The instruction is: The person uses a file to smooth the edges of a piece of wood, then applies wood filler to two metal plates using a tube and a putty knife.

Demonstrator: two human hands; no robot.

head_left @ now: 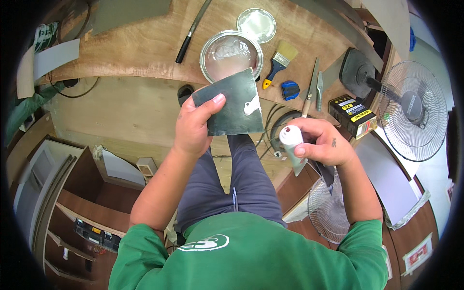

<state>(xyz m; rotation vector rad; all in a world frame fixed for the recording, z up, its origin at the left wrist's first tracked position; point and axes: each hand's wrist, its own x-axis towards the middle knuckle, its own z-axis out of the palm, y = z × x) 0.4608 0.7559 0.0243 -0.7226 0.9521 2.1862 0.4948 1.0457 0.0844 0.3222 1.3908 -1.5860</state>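
- Spanning the workshop, a plywood table [145,43] carries an open tin [231,54], lid [256,24] and brush [279,62].
- Left hand [195,126] pinches a dark sheet [231,104] — held flat above the lap.
- Right hand [323,142] clasps a white tube [292,145] — long axis upright, nozzle up.

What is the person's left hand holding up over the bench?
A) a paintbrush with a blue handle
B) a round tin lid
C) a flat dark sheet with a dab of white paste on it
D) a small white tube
C: the left hand grips a flat dark sheet bearing a white smear near its right edge, while the white tube sits in the right hand, and the paintbrush and lid lie on the bench.
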